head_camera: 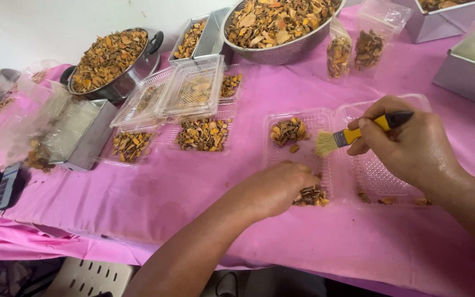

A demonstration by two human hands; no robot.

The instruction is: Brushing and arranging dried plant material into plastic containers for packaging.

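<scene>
The right hand (408, 146) is closed around a small brush (353, 133) with a yellow and black handle, its pale bristles hovering over an open clear plastic clamshell tray (325, 118) lying on the table (193, 187), which is draped in pink cloth. The left hand (279, 187) is curled over a heap of dried orange-brown pieces (310, 196) at the tray's near edge, fingers pinching into them. A second small heap (288, 132) sits at the tray's far end. Behind are filled trays (203, 135), a metal pot (114, 60) and a colander (279, 25) piled with the same dried pieces.
</scene>
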